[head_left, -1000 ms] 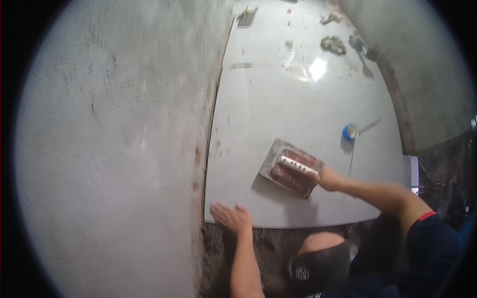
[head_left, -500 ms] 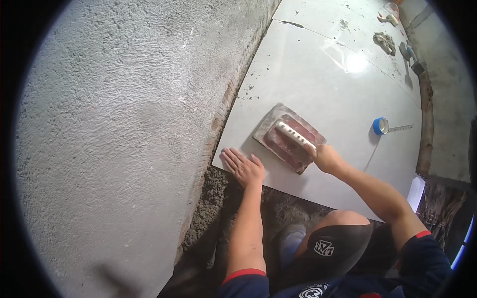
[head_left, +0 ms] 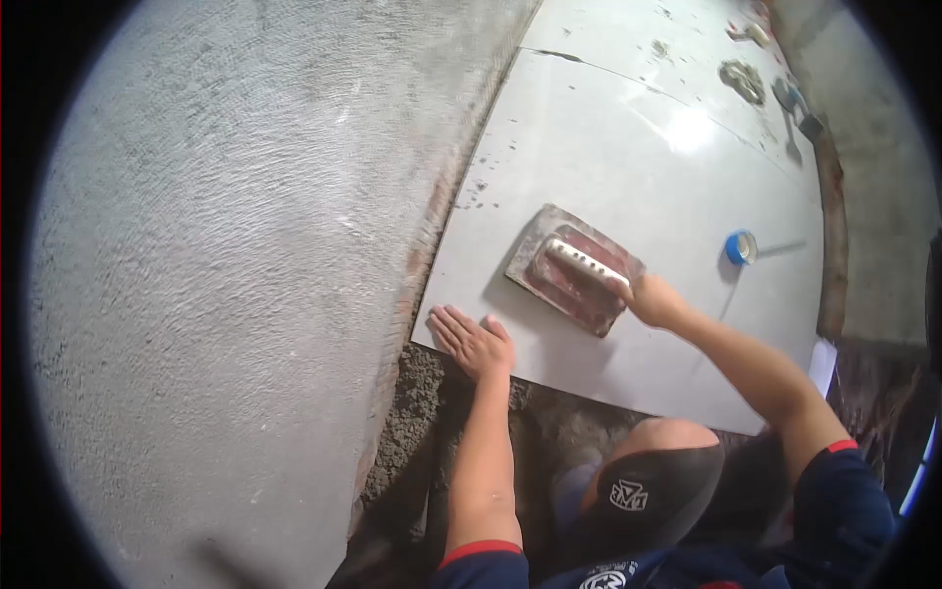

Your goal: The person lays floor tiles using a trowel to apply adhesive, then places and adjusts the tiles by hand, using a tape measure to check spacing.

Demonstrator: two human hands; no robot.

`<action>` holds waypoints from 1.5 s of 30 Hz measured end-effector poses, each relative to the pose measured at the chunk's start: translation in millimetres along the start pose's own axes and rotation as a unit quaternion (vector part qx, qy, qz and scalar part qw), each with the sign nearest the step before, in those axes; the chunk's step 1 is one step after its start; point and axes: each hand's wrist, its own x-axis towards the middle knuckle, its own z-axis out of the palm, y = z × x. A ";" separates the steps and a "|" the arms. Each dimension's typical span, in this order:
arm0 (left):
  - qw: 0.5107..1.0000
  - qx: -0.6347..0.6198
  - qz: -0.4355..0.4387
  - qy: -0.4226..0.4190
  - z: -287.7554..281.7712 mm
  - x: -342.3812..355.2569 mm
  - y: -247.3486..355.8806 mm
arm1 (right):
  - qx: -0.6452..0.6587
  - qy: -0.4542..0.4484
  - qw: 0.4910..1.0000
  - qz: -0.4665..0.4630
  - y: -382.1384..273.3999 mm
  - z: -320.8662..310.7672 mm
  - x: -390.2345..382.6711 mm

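My left hand (head_left: 473, 341) rests flat on the near left corner of a large pale grey floor tile (head_left: 608, 128), fingers stretched out and pointing toward the wall. Closed around the near right end of a handle, my right hand (head_left: 653, 297) holds a hand float (head_left: 596, 302). The float has a reddish, cement-stained back and a light handle with a row of dark holes. It is over the tile, right of my left hand, with a shadow along its left side. Its underside is hidden, so I cannot tell whether it touches the tile.
A rough grey plastered wall (head_left: 226, 245) runs along the left. Loose wet mortar (head_left: 400, 412) lies below the tile's near edge. On the tile are a blue tape roll (head_left: 741, 248), a mortar clump (head_left: 742, 80) and a trowel-like tool (head_left: 787, 95). My bent knee (head_left: 677, 434) is close by.
The view has shifted slightly. Against the tile, the float has moved a little farther away and right, widening its gap from my left hand. My left hand stays flat at the corner.
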 end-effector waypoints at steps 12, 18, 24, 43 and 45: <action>0.995 0.087 0.048 -0.012 33.7 17.8 -3.5 | 0.085 0.062 0.976 0.193 267.6 30.6 -171.3; 0.919 0.003 0.355 -0.174 26.0 -44.8 170.4 | 0.069 0.206 0.931 0.294 397.9 111.5 -322.4; 0.539 -0.119 0.723 -0.416 71.0 -247.7 205.0 | 0.206 0.253 0.809 0.489 462.9 146.1 -354.3; 0.854 -0.349 0.359 -0.144 11.8 -122.0 168.4 | 0.082 0.313 0.935 -0.148 150.6 -90.0 -15.7; 0.898 -0.318 0.289 -0.096 19.0 -105.6 151.3 | 0.093 0.280 0.943 -0.155 75.7 -71.5 -36.0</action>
